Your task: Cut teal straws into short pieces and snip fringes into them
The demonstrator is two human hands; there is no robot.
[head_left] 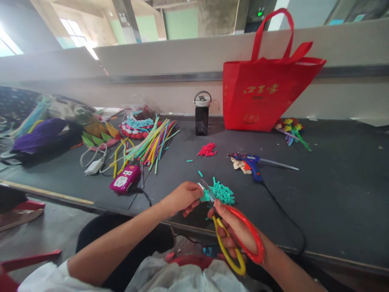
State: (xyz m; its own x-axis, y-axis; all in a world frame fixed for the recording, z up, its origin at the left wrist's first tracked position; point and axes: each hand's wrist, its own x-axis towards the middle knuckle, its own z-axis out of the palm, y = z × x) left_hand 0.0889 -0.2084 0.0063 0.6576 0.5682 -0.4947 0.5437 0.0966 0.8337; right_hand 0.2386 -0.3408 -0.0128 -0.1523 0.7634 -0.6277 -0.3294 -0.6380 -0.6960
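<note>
In the head view, a dark desk (340,194) stands along a pale low wall (158,61). At the near edge, the left hand (189,196) has a narrow grip, with teal strips (205,196) pinched between thumb and fingers. The right hand (232,229) has its grip around the handles of scissors (257,237), red and yellow, and the blades are at these strips. Just beside, on the right, lies a pile of cut teal pieces (224,192); farther away is a smaller pile of red pieces (207,149). On the right there is a blue glue gun (257,172), and behind it a red bag (261,97) stands near a bottle (201,121). To the left lie a bundle of coloured strips (153,146) and a magenta box (124,179).
</note>
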